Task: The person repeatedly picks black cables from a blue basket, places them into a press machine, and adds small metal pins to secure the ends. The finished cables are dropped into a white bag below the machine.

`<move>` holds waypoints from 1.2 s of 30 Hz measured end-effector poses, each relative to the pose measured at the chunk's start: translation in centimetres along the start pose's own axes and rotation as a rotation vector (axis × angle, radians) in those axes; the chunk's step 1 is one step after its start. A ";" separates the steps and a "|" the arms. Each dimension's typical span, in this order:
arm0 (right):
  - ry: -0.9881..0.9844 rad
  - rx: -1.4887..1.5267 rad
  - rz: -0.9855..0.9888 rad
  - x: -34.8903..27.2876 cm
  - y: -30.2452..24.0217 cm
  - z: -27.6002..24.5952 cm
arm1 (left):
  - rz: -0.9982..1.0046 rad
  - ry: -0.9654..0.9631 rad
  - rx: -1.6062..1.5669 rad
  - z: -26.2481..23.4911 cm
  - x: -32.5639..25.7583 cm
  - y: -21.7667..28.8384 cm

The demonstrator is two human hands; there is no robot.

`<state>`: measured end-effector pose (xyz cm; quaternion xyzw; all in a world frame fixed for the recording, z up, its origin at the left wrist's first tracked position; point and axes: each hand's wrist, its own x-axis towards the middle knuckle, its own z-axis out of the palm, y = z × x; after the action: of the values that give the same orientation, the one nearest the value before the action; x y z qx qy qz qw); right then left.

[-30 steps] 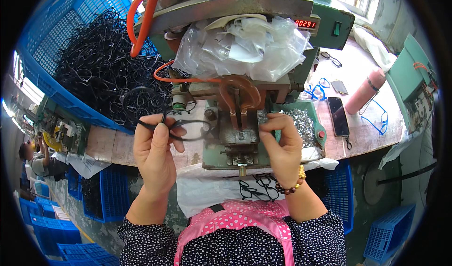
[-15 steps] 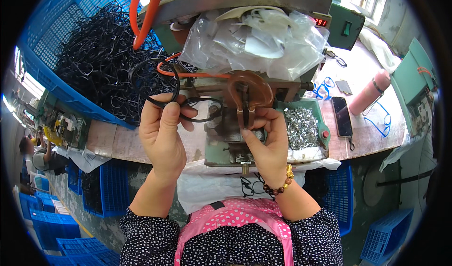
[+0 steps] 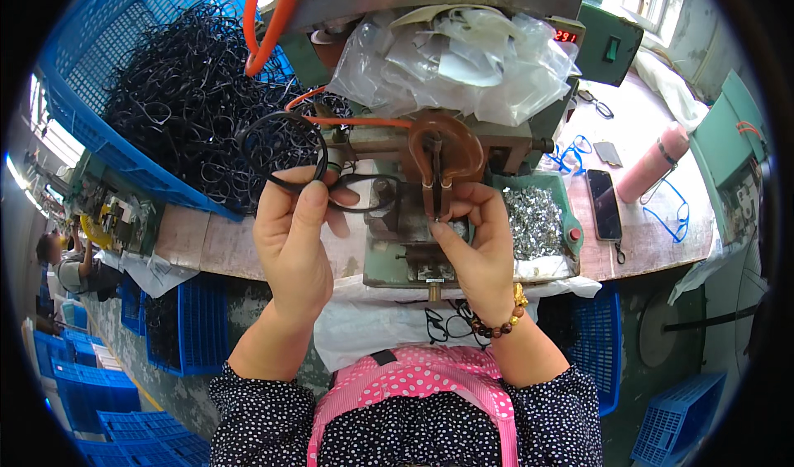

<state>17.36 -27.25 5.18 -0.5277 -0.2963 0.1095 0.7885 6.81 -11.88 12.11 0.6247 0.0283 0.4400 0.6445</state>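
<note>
My left hand point(image 3: 291, 239) pinches a black eyeglass frame point(image 3: 285, 118) between thumb and fingers. One round rim of it stands up above the hand; the other point(image 3: 364, 192) reaches right, toward the machine's jig. My right hand point(image 3: 478, 248), with a beaded bracelet, is closed in a pinch just below the two tips of a copper-coloured coil point(image 3: 455, 140). Whatever its fingertips hold is too small and covered to make out. Under the coil sits a metal fixture point(image 3: 405, 219) on a green machine base.
A blue crate point(image 3: 83, 119) full of black frames stands at the left. A green tray point(image 3: 533, 219) of small shiny metal parts is right of the fixture. Further right are a phone point(image 3: 605, 205), a pink bottle point(image 3: 653, 165) and blue frames point(image 3: 668, 219). A plastic bag point(image 3: 455, 62) hangs above.
The whole view has shifted slightly. Both hands keep about the same places at the machine, the left still on the eyeglass frame and the right still pinching below the coil.
</note>
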 end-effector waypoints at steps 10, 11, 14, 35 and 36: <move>-0.145 -0.048 0.097 1.9 -1.8 -1.9 | 0.032 -0.014 0.070 -0.2 0.2 -0.5; -0.147 -0.021 0.116 1.9 -2.0 -2.0 | 0.019 0.005 0.082 -0.1 -0.3 -0.5; -0.161 -0.034 0.118 1.2 -2.5 -2.7 | 0.090 -0.194 0.185 0.6 -2.5 -0.6; 0.241 -0.896 -0.124 -3.7 2.3 -14.7 | 0.114 -0.372 0.447 3.1 -2.6 -3.6; 0.111 -1.176 -0.264 -3.5 2.3 -14.5 | 0.162 -0.382 0.457 3.2 -2.6 -3.5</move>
<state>23.34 -39.12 -2.02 -0.8388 -0.3287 -0.1989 0.3858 8.92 -15.35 8.56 0.8251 -0.0449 0.3467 0.4437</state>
